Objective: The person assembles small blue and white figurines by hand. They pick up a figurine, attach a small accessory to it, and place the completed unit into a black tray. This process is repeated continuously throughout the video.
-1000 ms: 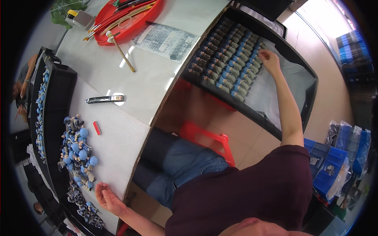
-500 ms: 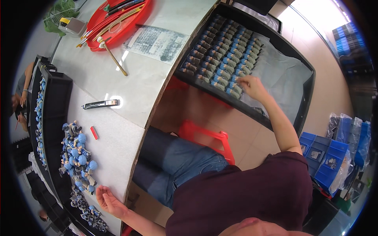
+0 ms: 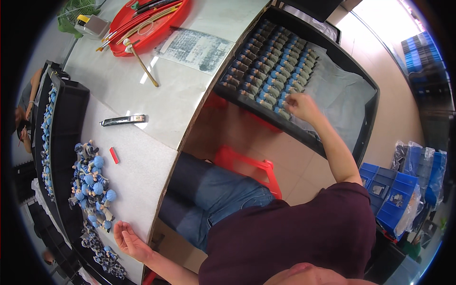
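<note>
My right hand (image 3: 303, 107) is over the black tray (image 3: 372, 111) on the right, its fingers pinched together at the near end of the rows of small figurines (image 3: 271, 89). What lies between those fingertips is too small to make out. The figurines have light-blue and dark heads and stand in close lines. My left hand (image 3: 131, 243) rests palm up on the table's near edge, its fingers loosely bent and apart, holding nothing. Just beyond it is a heap of blue-headed figurines (image 3: 97, 188), with smaller dark-and-white pieces (image 3: 97, 249) beside them.
A red tray (image 3: 178, 20) of brushes stands on the table (image 3: 114, 88), near a stick-like tool (image 3: 142, 66). A black strip-shaped tool (image 3: 123, 120) and a small red block (image 3: 114, 155) lie closer. A black bin (image 3: 71, 111) borders the left. Blue boxes (image 3: 396, 199) are at the right.
The view has shifted slightly. My right hand's fingertips have dipped a little toward the near end of the figurine rows. My left hand stays by the heap.
</note>
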{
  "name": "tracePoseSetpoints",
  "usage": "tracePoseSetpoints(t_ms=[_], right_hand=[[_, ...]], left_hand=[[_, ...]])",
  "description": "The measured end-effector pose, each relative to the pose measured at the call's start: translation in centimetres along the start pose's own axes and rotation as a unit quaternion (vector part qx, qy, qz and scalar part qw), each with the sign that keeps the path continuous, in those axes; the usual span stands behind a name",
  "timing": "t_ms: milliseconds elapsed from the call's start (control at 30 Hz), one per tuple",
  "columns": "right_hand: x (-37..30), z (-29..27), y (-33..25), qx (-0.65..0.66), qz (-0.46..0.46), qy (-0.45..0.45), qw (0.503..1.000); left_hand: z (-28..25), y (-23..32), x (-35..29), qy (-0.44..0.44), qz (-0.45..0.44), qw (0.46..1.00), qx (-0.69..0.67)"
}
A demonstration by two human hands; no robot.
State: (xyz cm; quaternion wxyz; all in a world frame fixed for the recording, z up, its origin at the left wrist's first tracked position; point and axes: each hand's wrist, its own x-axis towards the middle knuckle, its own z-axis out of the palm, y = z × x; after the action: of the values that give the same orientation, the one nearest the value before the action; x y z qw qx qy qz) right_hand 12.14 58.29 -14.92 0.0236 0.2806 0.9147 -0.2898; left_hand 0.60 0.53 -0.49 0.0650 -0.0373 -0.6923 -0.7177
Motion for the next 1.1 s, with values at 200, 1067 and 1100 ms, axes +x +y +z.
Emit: tracePoseSetpoints(t_ms=[200, 1067, 1100], right_hand=[[-0.9, 0.4, -1.0, -0.086, -0.014, 0.029, 0.996], [0.1, 0.6, 1.1, 0.019, -0.004, 0.084, 0.996], [0.3, 0.6, 1.4, -0.001, -0.027, 0.124, 0.992]], left_hand=[[-0.1, 0.1, 0.1, -0.001, -0.001, 1.0, 0.004], [-0.1, 0.0, 0.1, -0.001, 0.0, 1.0, 0.002], [-0.1, 0.0, 0.1, 0.001, 0.0, 1.0, 0.005]])
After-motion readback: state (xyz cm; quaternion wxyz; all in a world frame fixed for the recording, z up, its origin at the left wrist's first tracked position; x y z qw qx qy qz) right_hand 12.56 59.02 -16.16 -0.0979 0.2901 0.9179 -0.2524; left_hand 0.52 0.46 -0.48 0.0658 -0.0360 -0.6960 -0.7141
